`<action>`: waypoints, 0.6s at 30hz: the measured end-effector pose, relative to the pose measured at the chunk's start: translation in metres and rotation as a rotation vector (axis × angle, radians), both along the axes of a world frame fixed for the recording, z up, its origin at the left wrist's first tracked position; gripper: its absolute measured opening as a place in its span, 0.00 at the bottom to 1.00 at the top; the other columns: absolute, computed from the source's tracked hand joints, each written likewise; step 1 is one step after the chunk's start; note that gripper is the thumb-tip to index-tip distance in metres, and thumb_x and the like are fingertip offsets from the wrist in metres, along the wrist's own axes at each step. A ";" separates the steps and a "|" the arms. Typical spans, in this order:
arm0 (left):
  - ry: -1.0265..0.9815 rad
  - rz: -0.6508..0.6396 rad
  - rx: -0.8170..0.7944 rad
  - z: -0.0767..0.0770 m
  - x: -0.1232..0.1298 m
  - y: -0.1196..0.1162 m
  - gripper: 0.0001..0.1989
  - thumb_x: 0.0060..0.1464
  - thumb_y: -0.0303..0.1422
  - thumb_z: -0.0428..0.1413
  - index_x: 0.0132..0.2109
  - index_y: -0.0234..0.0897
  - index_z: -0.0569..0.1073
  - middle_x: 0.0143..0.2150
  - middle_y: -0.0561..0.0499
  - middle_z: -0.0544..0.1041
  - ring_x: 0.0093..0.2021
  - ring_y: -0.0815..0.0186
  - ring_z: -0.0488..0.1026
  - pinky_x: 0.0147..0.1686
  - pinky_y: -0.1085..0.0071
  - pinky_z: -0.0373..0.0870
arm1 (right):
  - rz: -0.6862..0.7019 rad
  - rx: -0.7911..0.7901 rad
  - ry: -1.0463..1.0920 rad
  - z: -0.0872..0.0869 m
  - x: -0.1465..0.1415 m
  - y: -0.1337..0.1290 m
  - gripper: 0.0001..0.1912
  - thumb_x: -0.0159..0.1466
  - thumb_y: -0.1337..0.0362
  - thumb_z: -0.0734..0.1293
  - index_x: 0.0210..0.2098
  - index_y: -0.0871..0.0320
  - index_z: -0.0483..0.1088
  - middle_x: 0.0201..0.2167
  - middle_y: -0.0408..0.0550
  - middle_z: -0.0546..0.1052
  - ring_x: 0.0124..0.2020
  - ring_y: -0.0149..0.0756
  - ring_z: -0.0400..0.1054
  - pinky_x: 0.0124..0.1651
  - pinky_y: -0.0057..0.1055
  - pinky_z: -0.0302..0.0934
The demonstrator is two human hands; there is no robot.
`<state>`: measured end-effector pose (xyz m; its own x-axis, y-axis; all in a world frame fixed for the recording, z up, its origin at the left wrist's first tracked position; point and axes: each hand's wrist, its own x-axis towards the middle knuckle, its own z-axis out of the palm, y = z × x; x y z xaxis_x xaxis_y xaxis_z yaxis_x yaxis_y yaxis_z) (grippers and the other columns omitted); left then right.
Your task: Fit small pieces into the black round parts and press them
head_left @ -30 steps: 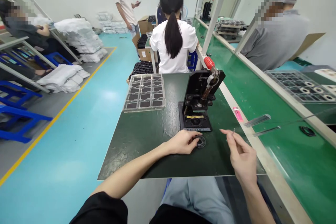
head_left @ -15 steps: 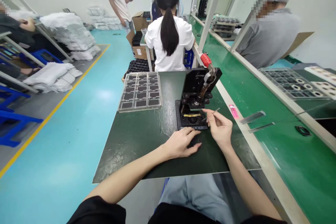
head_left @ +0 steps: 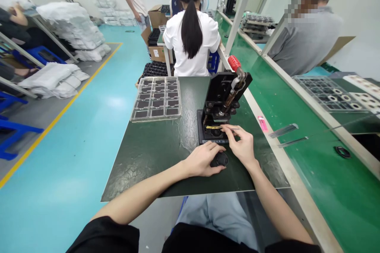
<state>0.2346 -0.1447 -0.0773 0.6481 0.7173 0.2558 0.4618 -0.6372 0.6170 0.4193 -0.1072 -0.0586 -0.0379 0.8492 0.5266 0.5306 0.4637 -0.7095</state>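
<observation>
Nearest on the bench [head_left: 154, 166]: round black part [head_left: 221, 159], lying within the curve of the left hand [head_left: 203, 160], between thumb on the near side and fingertips on the far side. Firm grip or light contact: impossible to tell from this angle. Slightly beyond the round black part and to its right, clear of it: right hand [head_left: 242, 144], thumb and index finger pinched on a thin piece [head_left: 232, 128] over the right side of the press base.

Directly beyond both hands: black lever press [head_left: 219, 89], upright, with red handle [head_left: 234, 63] at the top and yellow strip [head_left: 212, 127] across the base, close to the right fingertips.

Right of the press, along the white rail [head_left: 289, 174]: pink tag [head_left: 262, 123] and thin strips [head_left: 283, 131]. On the green surface [head_left: 323, 182] past the rail: black ring [head_left: 342, 151].

At the far left of the bench, well apart from both hands: clear compartment tray [head_left: 156, 119] with dark rectangular pieces in rows.

Farthest, straight ahead: person in a white shirt [head_left: 190, 53], back turned.
</observation>
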 end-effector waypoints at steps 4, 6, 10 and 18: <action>-0.018 0.019 -0.040 -0.001 -0.001 0.002 0.24 0.56 0.40 0.66 0.57 0.41 0.70 0.51 0.44 0.79 0.51 0.54 0.78 0.53 0.58 0.76 | 0.022 0.002 -0.072 -0.002 -0.001 0.006 0.13 0.71 0.59 0.66 0.36 0.55 0.81 0.37 0.51 0.84 0.36 0.40 0.77 0.38 0.37 0.72; -0.023 0.026 -0.066 -0.001 -0.002 0.003 0.25 0.55 0.40 0.67 0.56 0.41 0.70 0.50 0.45 0.80 0.50 0.54 0.79 0.53 0.58 0.76 | 0.005 0.026 -0.060 -0.001 -0.001 0.006 0.14 0.71 0.58 0.65 0.35 0.55 0.80 0.36 0.51 0.83 0.38 0.41 0.76 0.41 0.38 0.72; -0.032 0.027 -0.105 0.000 -0.002 0.005 0.27 0.53 0.38 0.69 0.56 0.40 0.70 0.49 0.45 0.80 0.48 0.56 0.80 0.52 0.59 0.77 | -0.158 0.037 0.144 0.002 0.004 -0.007 0.16 0.72 0.54 0.64 0.36 0.57 0.75 0.35 0.52 0.81 0.35 0.39 0.75 0.39 0.35 0.70; -0.062 0.069 -0.157 0.001 -0.001 0.001 0.27 0.53 0.40 0.68 0.56 0.41 0.69 0.48 0.46 0.81 0.46 0.57 0.81 0.49 0.60 0.79 | -0.122 -0.192 0.061 -0.016 0.013 -0.068 0.20 0.71 0.50 0.66 0.29 0.57 0.70 0.22 0.41 0.70 0.20 0.27 0.60 0.24 0.26 0.56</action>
<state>0.2333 -0.1435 -0.0764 0.5820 0.7942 0.1750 0.4591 -0.4985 0.7353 0.4319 -0.1751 -0.0751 0.0983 0.9306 0.3527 0.5277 0.2517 -0.8113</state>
